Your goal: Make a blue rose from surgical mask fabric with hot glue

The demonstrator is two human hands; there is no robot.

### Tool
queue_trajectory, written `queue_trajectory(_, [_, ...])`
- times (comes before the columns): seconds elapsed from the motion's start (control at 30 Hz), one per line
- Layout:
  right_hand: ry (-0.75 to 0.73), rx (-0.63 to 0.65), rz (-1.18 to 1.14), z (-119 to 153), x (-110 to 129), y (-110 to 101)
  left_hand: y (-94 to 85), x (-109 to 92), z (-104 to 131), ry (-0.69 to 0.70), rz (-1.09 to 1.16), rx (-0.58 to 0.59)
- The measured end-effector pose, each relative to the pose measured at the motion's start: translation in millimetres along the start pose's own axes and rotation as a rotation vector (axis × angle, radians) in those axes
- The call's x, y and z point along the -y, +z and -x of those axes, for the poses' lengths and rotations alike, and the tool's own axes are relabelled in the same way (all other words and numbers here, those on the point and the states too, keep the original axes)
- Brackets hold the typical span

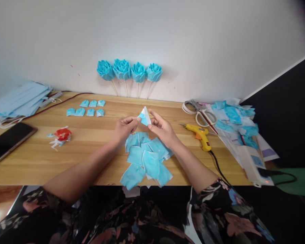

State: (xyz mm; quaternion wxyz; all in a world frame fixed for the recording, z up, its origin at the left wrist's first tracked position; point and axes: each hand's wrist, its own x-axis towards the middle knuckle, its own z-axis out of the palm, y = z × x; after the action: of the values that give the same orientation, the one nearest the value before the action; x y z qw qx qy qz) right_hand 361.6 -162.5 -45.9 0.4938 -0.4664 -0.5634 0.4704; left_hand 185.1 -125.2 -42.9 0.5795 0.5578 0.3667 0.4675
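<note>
Between my two hands is a small blue and white fabric piece [145, 117], folded to a point at the top. My left hand [126, 128] pinches its left side. My right hand [162, 128] grips the right lower corner, thumb in front and index finger raised behind the white edge. Just below lies a loose pile of blue fabric squares [149, 157] with pale edges. Off to the left, several folded blue petals [90, 112] sit in two rows on the wooden table [91, 166].
Several blue fabric flowers [122, 69] on sticks lean against the wall. To the right are a yellow glue gun [200, 134], scissors [204, 117], blue scraps [231, 113] and a power strip [252, 164]. Leftward are face masks [20, 98], a phone [11, 142] and a red crumpled item [63, 134].
</note>
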Motion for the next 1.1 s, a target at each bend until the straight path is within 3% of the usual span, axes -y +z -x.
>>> queue_trajectory(0.27, [0.016, -0.026, -0.075, -1.8, 12.4, -14.1, 1.4, -5.2, 3.2, -0.01, -0.038, 0.109])
queue_trajectory(0.6, [-0.026, -0.067, -0.019, 0.2, 16.5, -10.4, 2.7, -3.9, 6.2, -0.023, -0.106, 0.192])
queue_trajectory(1.1, [0.031, -0.072, -0.054, 0.1, 13.1, -10.5, 3.3, -5.4, 6.5, -0.031, -0.161, 0.207])
